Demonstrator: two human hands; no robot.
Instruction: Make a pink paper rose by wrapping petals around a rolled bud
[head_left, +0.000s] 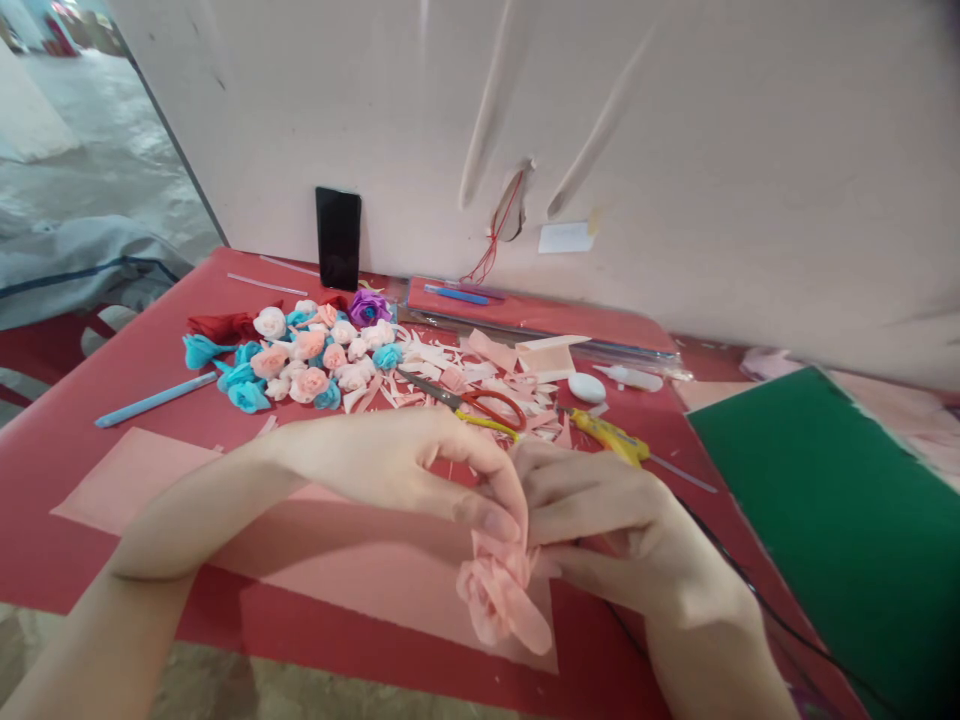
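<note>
A pink paper flower (495, 598) hangs head down between my two hands, its petals facing me. My left hand (442, 470) pinches its base between thumb and forefinger. Against the same base, from the right, press the bent fingers of my right hand (600, 510); its fingertips are partly hidden. Below lies a long sheet of pink crepe paper (360, 560). Just beyond my hands are scissors (480, 402) with red and yellow handles and a yellow glue gun (611, 435). Pink paper scraps (442, 365) are scattered around them.
Finished paper flowers (309, 345) in several colours are piled at the back left. A phone (339, 238) leans on the wall. To the right lies a green board (832, 520), with a black cable (780, 620) beside it. A blue pen-like stick (154, 400) lies left.
</note>
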